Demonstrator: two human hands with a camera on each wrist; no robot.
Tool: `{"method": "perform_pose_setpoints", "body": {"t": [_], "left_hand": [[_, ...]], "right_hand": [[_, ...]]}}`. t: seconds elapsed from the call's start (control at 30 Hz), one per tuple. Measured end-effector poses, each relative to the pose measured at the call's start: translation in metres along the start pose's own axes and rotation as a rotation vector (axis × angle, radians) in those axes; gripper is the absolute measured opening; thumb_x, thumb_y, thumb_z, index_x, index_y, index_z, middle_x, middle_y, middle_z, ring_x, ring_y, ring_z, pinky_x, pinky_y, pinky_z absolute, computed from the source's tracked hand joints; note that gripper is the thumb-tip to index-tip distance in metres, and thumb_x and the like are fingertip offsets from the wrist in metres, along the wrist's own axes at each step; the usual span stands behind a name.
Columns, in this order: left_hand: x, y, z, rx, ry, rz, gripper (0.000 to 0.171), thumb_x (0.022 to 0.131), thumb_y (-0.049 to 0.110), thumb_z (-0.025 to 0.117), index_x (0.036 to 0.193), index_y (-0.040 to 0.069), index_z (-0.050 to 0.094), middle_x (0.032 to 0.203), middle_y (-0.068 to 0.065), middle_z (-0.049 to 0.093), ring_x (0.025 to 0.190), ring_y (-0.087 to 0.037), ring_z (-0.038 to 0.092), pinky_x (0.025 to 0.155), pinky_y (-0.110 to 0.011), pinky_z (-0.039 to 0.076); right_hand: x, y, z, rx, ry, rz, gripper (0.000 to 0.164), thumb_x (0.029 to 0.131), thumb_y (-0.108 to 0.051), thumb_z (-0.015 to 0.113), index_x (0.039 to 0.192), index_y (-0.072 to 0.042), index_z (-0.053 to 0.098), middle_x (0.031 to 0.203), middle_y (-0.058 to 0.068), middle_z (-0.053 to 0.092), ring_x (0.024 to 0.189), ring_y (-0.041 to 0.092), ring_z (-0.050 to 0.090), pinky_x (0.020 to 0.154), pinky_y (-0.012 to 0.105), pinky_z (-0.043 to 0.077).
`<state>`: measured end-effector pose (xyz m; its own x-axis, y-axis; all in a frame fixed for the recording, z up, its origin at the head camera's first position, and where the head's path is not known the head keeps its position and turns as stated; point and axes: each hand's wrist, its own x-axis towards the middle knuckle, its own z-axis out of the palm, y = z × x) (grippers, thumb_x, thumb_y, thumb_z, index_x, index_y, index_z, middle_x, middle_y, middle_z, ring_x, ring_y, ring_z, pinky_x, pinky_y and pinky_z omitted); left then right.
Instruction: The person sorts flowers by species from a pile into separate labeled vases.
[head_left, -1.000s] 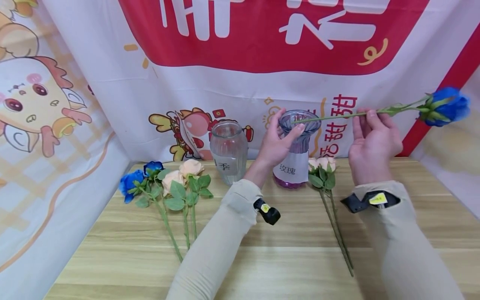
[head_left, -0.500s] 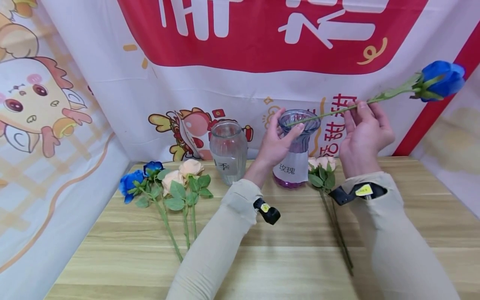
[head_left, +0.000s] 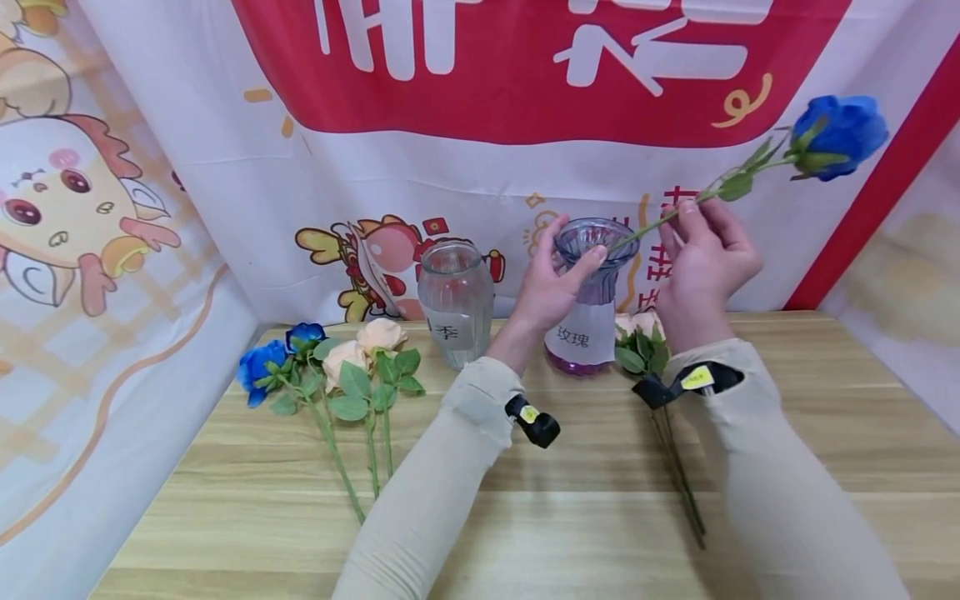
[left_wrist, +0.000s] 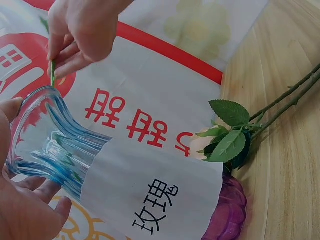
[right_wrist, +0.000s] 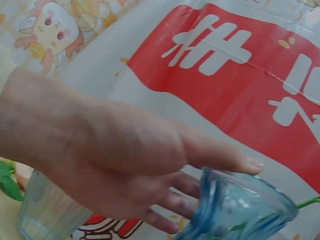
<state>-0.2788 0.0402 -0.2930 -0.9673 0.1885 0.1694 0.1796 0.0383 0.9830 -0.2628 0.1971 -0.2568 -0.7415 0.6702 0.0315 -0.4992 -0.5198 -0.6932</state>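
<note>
Blue rose (head_left: 840, 137), one: its stem (head_left: 647, 228), pinched by the right hand (head_left: 705, 262), slants down leftward into the glass vase (head_left: 600, 293) the left hand (head_left: 551, 287) grips near the table's (head_left: 585, 508) far edge.

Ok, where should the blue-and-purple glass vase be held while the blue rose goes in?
Probably grip the vase at its narrow neck, from the left: the flare above should limit slipping, and the blue rose slants in from the right.
</note>
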Motion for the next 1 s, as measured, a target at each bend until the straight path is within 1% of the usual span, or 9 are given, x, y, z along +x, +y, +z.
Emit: {"method": "perform_pose_setpoints", "body": {"t": [0.13, 0.27, 0.4, 0.47, 0.57, 0.63, 0.77, 0.87, 1.0], "left_hand": [[0.000, 0.000, 0.000, -0.009, 0.001, 0.001, 0.078, 0.101, 0.043, 0.072, 0.166, 0.037, 0.030, 0.161, -0.011, 0.049, 0.148, -0.033, 0.049, 0.118, -0.059, 0.045], [0.001, 0.001, 0.000, -0.005, -0.004, -0.013, 0.078, 0.100, 0.044, 0.072, 0.166, 0.037, 0.030, 0.161, -0.009, 0.049, 0.147, -0.031, 0.050, 0.119, -0.057, 0.046], [0.002, 0.000, 0.000, -0.024, -0.001, -0.006, 0.079, 0.100, 0.042, 0.073, 0.166, 0.035, 0.031, 0.161, -0.008, 0.047, 0.146, -0.030, 0.050, 0.120, -0.054, 0.046], [0.002, 0.000, 0.000, -0.030, -0.002, 0.005, 0.079, 0.100, 0.041, 0.073, 0.166, 0.033, 0.031, 0.162, -0.008, 0.046, 0.147, -0.030, 0.049, 0.120, -0.053, 0.045], [0.003, -0.001, -0.001, -0.028, -0.001, 0.030, 0.079, 0.100, 0.039, 0.073, 0.167, 0.030, 0.031, 0.163, -0.010, 0.046, 0.146, -0.029, 0.050, 0.120, -0.051, 0.046], [0.003, -0.001, 0.000, -0.033, 0.006, 0.045, 0.079, 0.100, 0.037, 0.073, 0.167, 0.028, 0.032, 0.162, -0.011, 0.046, 0.145, -0.030, 0.051, 0.119, -0.050, 0.046], [0.003, -0.002, 0.001, -0.049, 0.014, 0.056, 0.079, 0.099, 0.034, 0.074, 0.166, 0.026, 0.033, 0.160, -0.014, 0.049, 0.143, -0.031, 0.053, 0.119, -0.049, 0.046], [0.003, -0.002, 0.002, -0.051, 0.012, 0.055, 0.079, 0.099, 0.035, 0.074, 0.166, 0.026, 0.033, 0.158, -0.015, 0.051, 0.143, -0.032, 0.053, 0.118, -0.050, 0.047], [0.003, -0.003, 0.002, -0.054, 0.008, 0.064, 0.078, 0.100, 0.034, 0.073, 0.166, 0.026, 0.032, 0.158, -0.016, 0.051, 0.143, -0.033, 0.053, 0.117, -0.051, 0.048]], "right_hand": [[-0.007, 0.015, 0.005, -0.077, -0.008, -0.031, 0.026, 0.086, -0.008, 0.087, 0.111, -0.008, 0.081, 0.113, 0.011, 0.075, 0.099, 0.023, 0.078, 0.090, 0.031, 0.065], [-0.013, 0.025, 0.008, -0.156, 0.012, -0.050, 0.024, 0.088, -0.008, 0.086, 0.111, -0.010, 0.083, 0.118, 0.009, 0.074, 0.105, 0.020, 0.075, 0.095, 0.028, 0.063], [-0.018, 0.031, 0.010, -0.252, 0.016, -0.015, 0.026, 0.090, -0.009, 0.085, 0.116, -0.009, 0.082, 0.121, 0.006, 0.073, 0.111, 0.016, 0.070, 0.099, 0.029, 0.061], [-0.022, 0.033, 0.010, -0.317, 0.017, 0.004, 0.027, 0.092, -0.013, 0.084, 0.118, -0.011, 0.082, 0.123, 0.004, 0.074, 0.113, 0.014, 0.069, 0.099, 0.029, 0.060], [-0.026, 0.036, 0.008, -0.389, 0.012, 0.017, 0.026, 0.096, -0.020, 0.081, 0.122, -0.016, 0.081, 0.130, 0.002, 0.075, 0.122, 0.012, 0.066, 0.101, 0.027, 0.058], [-0.030, 0.036, 0.007, -0.425, 0.000, 0.038, 0.027, 0.099, -0.025, 0.077, 0.125, -0.020, 0.080, 0.136, -0.001, 0.073, 0.127, 0.010, 0.063, 0.102, 0.027, 0.057], [-0.037, 0.036, 0.000, -0.490, -0.040, 0.097, 0.031, 0.105, -0.037, 0.067, 0.132, -0.023, 0.076, 0.140, -0.001, 0.071, 0.123, 0.011, 0.065, 0.104, 0.030, 0.057], [-0.039, 0.033, -0.008, -0.504, -0.078, 0.140, 0.038, 0.106, -0.042, 0.065, 0.132, -0.018, 0.075, 0.138, 0.004, 0.073, 0.118, 0.016, 0.071, 0.107, 0.033, 0.057], [-0.037, 0.029, -0.021, -0.479, -0.159, 0.177, 0.044, 0.105, -0.042, 0.066, 0.133, -0.009, 0.074, 0.138, 0.009, 0.074, 0.122, 0.019, 0.071, 0.115, 0.037, 0.053]]}}
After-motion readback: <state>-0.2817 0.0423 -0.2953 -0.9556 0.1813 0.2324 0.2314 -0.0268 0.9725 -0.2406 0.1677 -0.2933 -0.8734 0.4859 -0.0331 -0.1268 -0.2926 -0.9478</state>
